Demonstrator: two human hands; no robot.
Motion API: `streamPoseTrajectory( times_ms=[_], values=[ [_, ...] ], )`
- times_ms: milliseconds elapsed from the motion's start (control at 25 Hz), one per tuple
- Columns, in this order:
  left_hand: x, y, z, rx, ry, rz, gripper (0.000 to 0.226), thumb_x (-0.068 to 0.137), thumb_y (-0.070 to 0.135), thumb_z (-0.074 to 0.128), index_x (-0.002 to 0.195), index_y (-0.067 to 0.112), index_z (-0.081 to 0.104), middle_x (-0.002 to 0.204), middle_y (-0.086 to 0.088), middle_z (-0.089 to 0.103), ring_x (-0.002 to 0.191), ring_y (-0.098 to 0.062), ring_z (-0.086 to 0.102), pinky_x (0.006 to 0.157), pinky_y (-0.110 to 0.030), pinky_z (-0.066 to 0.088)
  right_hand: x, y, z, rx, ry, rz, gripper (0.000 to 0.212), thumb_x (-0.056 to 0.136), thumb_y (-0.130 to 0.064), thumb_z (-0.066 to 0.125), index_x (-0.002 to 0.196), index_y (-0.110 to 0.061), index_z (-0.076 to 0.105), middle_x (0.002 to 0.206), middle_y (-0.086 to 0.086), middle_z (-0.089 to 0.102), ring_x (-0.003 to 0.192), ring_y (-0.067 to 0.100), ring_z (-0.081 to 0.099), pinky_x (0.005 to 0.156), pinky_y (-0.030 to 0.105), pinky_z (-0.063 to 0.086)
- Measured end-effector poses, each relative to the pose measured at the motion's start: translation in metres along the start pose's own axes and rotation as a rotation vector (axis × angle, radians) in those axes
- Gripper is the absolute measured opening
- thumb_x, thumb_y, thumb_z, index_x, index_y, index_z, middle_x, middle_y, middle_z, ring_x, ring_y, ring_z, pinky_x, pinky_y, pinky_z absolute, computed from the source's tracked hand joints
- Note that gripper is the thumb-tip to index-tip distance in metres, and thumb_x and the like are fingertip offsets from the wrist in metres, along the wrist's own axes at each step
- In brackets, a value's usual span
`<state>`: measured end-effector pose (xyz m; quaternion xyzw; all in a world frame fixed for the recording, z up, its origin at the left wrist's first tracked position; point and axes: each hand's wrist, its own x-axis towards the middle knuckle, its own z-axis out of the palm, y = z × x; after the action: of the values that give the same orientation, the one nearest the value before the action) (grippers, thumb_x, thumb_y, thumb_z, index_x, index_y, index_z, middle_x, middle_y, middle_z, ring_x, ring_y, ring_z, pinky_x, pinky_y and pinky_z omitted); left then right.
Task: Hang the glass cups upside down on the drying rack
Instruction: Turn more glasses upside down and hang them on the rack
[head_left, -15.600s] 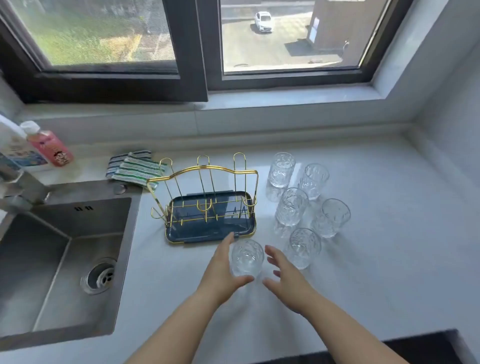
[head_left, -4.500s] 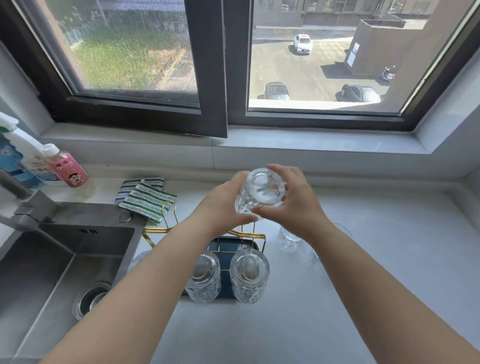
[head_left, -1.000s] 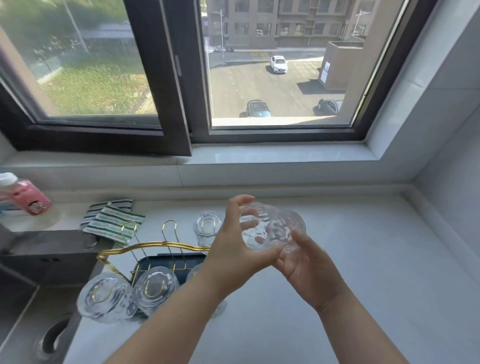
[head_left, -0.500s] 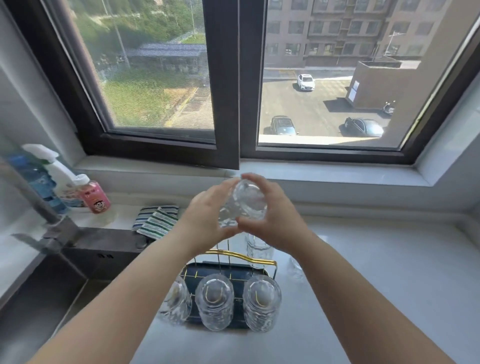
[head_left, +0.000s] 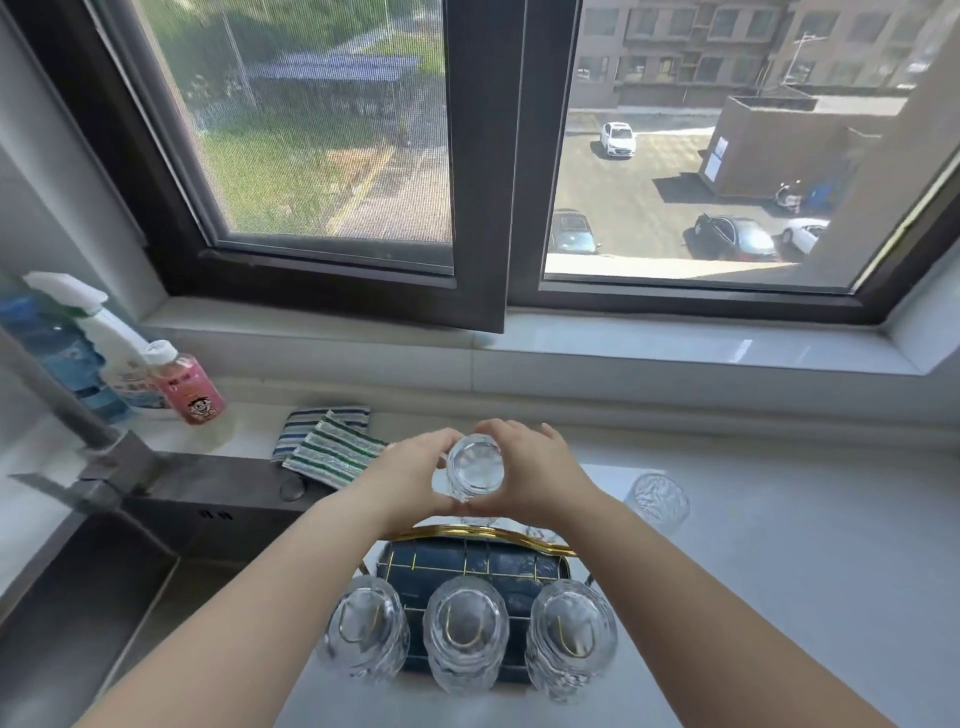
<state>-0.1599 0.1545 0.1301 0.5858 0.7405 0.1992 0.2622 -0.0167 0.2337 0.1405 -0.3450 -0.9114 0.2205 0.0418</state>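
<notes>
Glass cup (head_left: 475, 474) held base-up between left hand (head_left: 410, 480) and right hand (head_left: 535, 478), both grips closed on its sides, over back row of rack (head_left: 470, 564). Best lowered straight, mouth centred on a free prong, no knocking neighbours. Front row filled: three inverted cups (head_left: 465, 642). One upright cup (head_left: 657, 503) waiting on counter (head_left: 779, 597), right of rack.

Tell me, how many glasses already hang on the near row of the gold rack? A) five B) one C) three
C: three upturned glasses hang side by side along the rack's near edge, while both hands, left hand and right hand, hold another glass above its far side.
</notes>
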Motion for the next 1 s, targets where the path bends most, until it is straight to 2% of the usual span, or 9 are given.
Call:
streamPoseTrajectory(
  times_ms=[160, 280, 480, 600, 720, 800, 880, 920, 1000],
  values=[
    [0.004, -0.002, 0.004, 0.169, -0.026, -0.042, 0.07, 0.067, 0.039, 0.073, 0.126, 0.032, 0.037, 0.121, 0.0, 0.06, 0.119, -0.029, 0.041, 0.094, -0.037, 0.035, 0.007, 0.005, 0.009, -0.066, -0.051, -0.018, 0.078, 0.063, -0.053, 0.073, 0.129, -0.025, 0.042, 0.13, 0.0, 0.056, 0.121, 0.024, 0.044, 0.108, 0.04, 0.023],
    [0.004, 0.001, 0.004, 0.253, -0.057, -0.041, 0.066, 0.071, 0.037, 0.071, 0.128, 0.027, 0.037, 0.124, -0.001, 0.058, 0.118, -0.029, 0.041, 0.091, -0.034, 0.029, 0.008, 0.007, 0.016, -0.092, -0.052, -0.043, 0.073, 0.064, -0.05, 0.073, 0.125, -0.023, 0.044, 0.126, 0.0, 0.059, 0.115, 0.023, 0.049, 0.103, 0.038, 0.024],
    [0.005, 0.004, 0.003, 0.281, -0.102, -0.057, 0.067, 0.073, 0.041, 0.07, 0.13, 0.025, 0.037, 0.128, -0.001, 0.057, 0.121, -0.026, 0.041, 0.099, -0.036, 0.027, 0.011, 0.011, 0.025, -0.118, -0.041, -0.052, 0.069, 0.066, -0.048, 0.073, 0.123, -0.023, 0.044, 0.122, 0.0, 0.062, 0.112, 0.022, 0.054, 0.104, 0.038, 0.022],
    [0.007, 0.006, 0.002, 0.268, -0.113, -0.071, 0.068, 0.073, 0.038, 0.071, 0.131, 0.025, 0.037, 0.129, -0.001, 0.055, 0.123, -0.028, 0.039, 0.1, -0.036, 0.027, 0.013, 0.013, 0.024, -0.123, -0.061, -0.052, 0.073, 0.066, -0.048, 0.073, 0.126, -0.022, 0.042, 0.127, 0.001, 0.059, 0.116, 0.022, 0.051, 0.105, 0.038, 0.02],
    [0.003, 0.01, 0.0, 0.276, -0.142, -0.088, 0.073, 0.074, 0.037, 0.072, 0.135, 0.026, 0.033, 0.134, 0.002, 0.052, 0.127, -0.027, 0.036, 0.103, -0.036, 0.025, 0.006, 0.015, 0.012, -0.066, -0.075, -0.033, 0.086, 0.064, -0.049, 0.076, 0.134, -0.023, 0.035, 0.141, 0.0, 0.046, 0.13, 0.018, 0.04, 0.115, 0.043, 0.006],
    [-0.001, 0.016, -0.008, 0.289, -0.139, -0.102, 0.079, 0.074, 0.036, 0.072, 0.139, 0.027, 0.029, 0.138, 0.004, 0.048, 0.13, -0.025, 0.034, 0.107, -0.036, 0.023, -0.008, 0.026, -0.003, 0.066, 0.021, -0.01, 0.087, 0.06, -0.049, 0.078, 0.133, -0.025, 0.037, 0.142, -0.003, 0.042, 0.131, 0.015, 0.035, 0.117, 0.044, 0.006],
    [-0.005, 0.032, -0.013, 0.247, -0.031, -0.052, 0.077, 0.074, 0.033, 0.073, 0.139, 0.027, 0.03, 0.14, 0.006, 0.045, 0.13, -0.021, 0.036, 0.108, -0.033, 0.024, -0.031, 0.052, -0.015, 0.263, 0.179, 0.029, 0.078, 0.058, -0.044, 0.081, 0.125, -0.028, 0.046, 0.133, -0.006, 0.048, 0.124, 0.012, 0.04, 0.111, 0.037, 0.023],
    [-0.005, 0.044, -0.012, 0.176, 0.049, 0.004, 0.073, 0.075, 0.031, 0.072, 0.137, 0.027, 0.033, 0.139, 0.007, 0.046, 0.129, -0.017, 0.039, 0.106, -0.027, 0.026, -0.046, 0.067, -0.018, 0.359, 0.247, 0.069, 0.071, 0.058, -0.04, 0.082, 0.121, -0.03, 0.049, 0.127, -0.008, 0.05, 0.119, 0.01, 0.043, 0.103, 0.03, 0.03],
    [-0.004, 0.079, 0.004, 0.003, 0.135, 0.142, 0.064, 0.077, 0.028, 0.071, 0.132, 0.028, 0.039, 0.134, 0.008, 0.05, 0.122, -0.008, 0.043, 0.095, -0.013, 0.026, -0.074, 0.1, -0.018, 0.495, 0.339, 0.178, 0.062, 0.06, -0.032, 0.083, 0.113, -0.033, 0.052, 0.121, -0.01, 0.052, 0.113, 0.007, 0.047, 0.093, 0.024, 0.032]
  ],
)
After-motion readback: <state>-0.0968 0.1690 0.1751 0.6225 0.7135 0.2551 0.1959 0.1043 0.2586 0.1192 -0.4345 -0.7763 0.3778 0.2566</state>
